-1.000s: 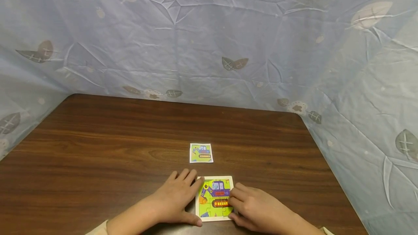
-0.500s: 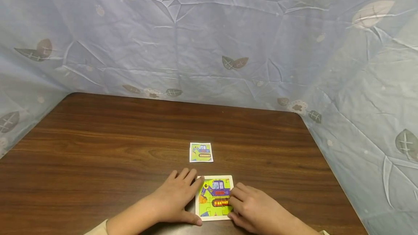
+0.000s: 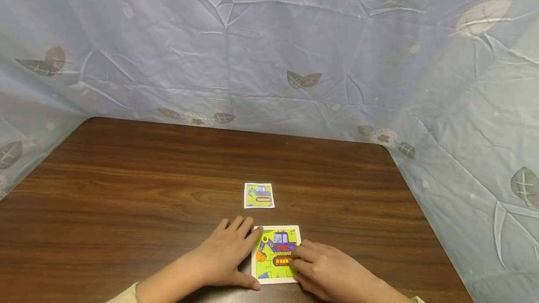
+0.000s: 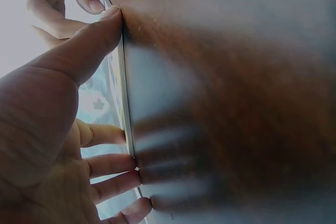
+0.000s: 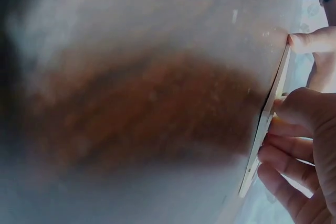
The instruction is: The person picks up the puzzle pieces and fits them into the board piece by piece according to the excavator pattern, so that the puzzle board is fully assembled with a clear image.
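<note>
Bracing square white-framed excavator jigsaw puzzle [image 3: 276, 255] near front edge of dark wooden bench [image 3: 126, 186] with left hand [image 3: 225, 256], fingers spread flat. Pressing last pieces with right hand [image 3: 324, 270], fingers curled. Appearing nearly complete; small reference card [image 3: 258, 195] lying behind.

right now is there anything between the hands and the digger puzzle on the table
Nothing visible. The left hand rests against the puzzle board's left edge and the right hand lies on its right side, fingers on the picture. The small reference card lies apart, farther back on the table.
</note>
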Tool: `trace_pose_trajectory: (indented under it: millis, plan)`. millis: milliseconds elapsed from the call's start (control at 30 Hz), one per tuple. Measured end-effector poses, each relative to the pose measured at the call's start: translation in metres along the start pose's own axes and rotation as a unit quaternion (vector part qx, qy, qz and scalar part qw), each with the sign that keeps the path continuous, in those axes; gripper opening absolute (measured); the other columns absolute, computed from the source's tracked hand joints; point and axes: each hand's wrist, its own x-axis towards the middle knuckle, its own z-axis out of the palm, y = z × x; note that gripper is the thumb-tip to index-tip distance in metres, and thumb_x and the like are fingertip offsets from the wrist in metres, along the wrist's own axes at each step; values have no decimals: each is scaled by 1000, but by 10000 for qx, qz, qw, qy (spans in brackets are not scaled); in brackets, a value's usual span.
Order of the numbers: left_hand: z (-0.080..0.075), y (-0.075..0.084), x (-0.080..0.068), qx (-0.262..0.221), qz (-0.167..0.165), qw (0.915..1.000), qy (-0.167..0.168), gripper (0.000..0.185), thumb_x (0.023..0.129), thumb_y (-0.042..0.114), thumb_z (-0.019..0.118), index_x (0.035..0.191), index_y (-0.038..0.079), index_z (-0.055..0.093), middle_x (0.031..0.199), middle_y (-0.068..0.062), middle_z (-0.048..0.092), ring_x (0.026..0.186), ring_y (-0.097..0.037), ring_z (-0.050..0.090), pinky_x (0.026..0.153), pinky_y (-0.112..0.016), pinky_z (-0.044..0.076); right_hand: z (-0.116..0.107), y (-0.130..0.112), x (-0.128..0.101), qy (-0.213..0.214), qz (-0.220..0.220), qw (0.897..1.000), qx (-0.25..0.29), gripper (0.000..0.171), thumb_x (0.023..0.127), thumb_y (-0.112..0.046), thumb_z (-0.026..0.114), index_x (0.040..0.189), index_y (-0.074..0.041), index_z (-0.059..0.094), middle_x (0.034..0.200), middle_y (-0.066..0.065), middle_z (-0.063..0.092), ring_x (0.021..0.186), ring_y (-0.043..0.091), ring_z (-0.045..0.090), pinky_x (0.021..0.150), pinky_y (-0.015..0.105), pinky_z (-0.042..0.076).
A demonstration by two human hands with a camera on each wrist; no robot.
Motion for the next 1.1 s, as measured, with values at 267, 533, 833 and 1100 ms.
trace_pose_trajectory:
  millis: [267,533,833,1100]
  plan:
    - [-5,4,-2,21,-39,10000,-54,110,76,84,68,154,9,50,140,-9,55,128,-27,51,104,-57,48,-8,-4,3,-8,-27,10000,-56,15,89,-23,82,101,-22,74,102,-13,66,91,1,55,79,14,50]
    - [-9,6,-4,21,-38,10000,-12,109,76,84,69,153,9,51,137,-8,56,125,-25,52,102,-55,48,-16,-9,4,-561,98,9983,139,15,99,-33,72,106,-20,75,105,-11,63,88,-2,48,73,8,43]
    - [-7,7,-4,9,25,10000,-34,109,77,85,68,153,9,51,138,-8,55,125,-25,52,101,-54,49,11,-18,-12,-922,-403,9831,-1529,62,107,-63,38,125,-16,75,115,-4,64,94,7,47,77,16,50]
    - [-4,7,-5,-97,-117,9996,-217,108,78,81,70,155,9,49,147,-11,53,134,-30,51,107,-60,48,2,-7,-19,-1109,73,9935,237,55,109,-53,47,141,-12,66,137,0,65,111,8,59,87,17,55]
